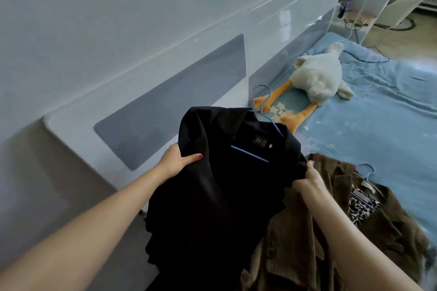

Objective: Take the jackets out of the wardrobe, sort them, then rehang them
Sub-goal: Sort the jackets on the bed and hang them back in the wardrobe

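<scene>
I hold a black jacket point(212, 196) up over the bed, still on a blue wire hanger point(264, 111) whose hook sticks out past the collar. My left hand point(179, 160) grips the jacket's left shoulder, thumb on top. My right hand point(309, 179) grips its right shoulder. Under and to the right of it, a brown corduroy jacket point(369, 215) with leopard-print lining lies on the bed on its own blue hanger point(369, 169).
A blue bedspread point(383, 125) covers the bed. A white plush goose point(316, 75) with orange feet lies near the pale headboard point(165, 92). A cable runs across the far corner of the bed. A clear desk and a chair stand at the top right.
</scene>
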